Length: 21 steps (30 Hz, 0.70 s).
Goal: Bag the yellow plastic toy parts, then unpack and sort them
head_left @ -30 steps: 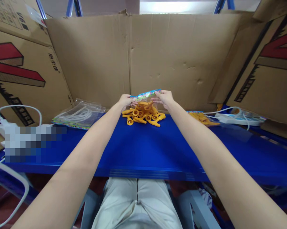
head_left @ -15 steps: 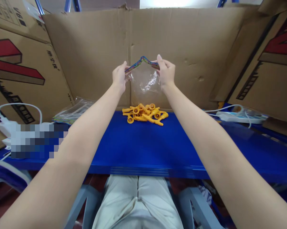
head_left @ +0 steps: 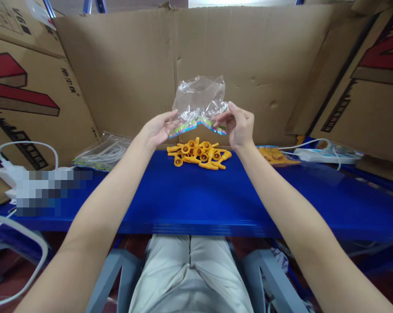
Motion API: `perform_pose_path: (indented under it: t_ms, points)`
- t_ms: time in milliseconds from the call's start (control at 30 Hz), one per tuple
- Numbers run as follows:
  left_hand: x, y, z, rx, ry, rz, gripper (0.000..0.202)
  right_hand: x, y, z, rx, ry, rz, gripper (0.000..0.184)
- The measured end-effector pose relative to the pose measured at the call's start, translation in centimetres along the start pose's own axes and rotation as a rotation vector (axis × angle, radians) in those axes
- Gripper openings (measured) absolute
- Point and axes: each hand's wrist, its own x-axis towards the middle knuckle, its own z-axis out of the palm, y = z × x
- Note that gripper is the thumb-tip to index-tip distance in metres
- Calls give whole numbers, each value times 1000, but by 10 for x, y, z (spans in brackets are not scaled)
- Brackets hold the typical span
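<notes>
A clear plastic bag (head_left: pixel 199 95) with a colourful printed strip along its lower edge is held up between my hands. My left hand (head_left: pixel 160 128) pinches the strip's left end, and my right hand (head_left: pixel 238 124) grips its right end. The bag's clear part stands upward above the strip, which bends to a peak in the middle. No contents show inside it. Below the bag, a pile of small orange-yellow plastic pieces (head_left: pixel 199 153) with round cup-like ends lies on the blue table (head_left: pixel 183 195).
Cardboard panels (head_left: pixel 118 65) wall the back and sides. At left lie clear bags (head_left: pixel 101 150) beside a white charger with cables (head_left: pixel 13 174). Behind my right forearm is a bag of orange pieces (head_left: pixel 274 154), and further right a white power strip (head_left: pixel 323 155).
The bag has flipped over: its strip was on top with the film hanging down, and now lies below the film. Both hands have come lower and slightly further apart.
</notes>
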Motion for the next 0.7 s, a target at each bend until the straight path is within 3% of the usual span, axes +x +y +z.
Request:
perform_pose_path:
  t_ms: [133, 300, 400, 467, 600, 700]
  points:
    - [-23, -16, -5, 32, 10, -32, 19, -10, 17, -11, -9, 4, 185, 43]
    - [-24, -34, -11, 93, 161, 14, 16, -16, 39, -20, -46, 58, 369, 29]
    - [-24, -42, -14, 115, 205, -3, 12, -20, 47, -21, -43, 117, 499, 12]
    - [-26, -48, -16, 144, 223, -14, 12, -23, 49, -20, 3, 146, 615, 12]
    - [-30, -57, -22, 259, 244, -4, 20, -30, 51, -17, 165, 1, 863, 16]
    - [-31, -64, -25, 364, 232, 29, 25, -35, 51, -13, 221, -78, 944, 19]
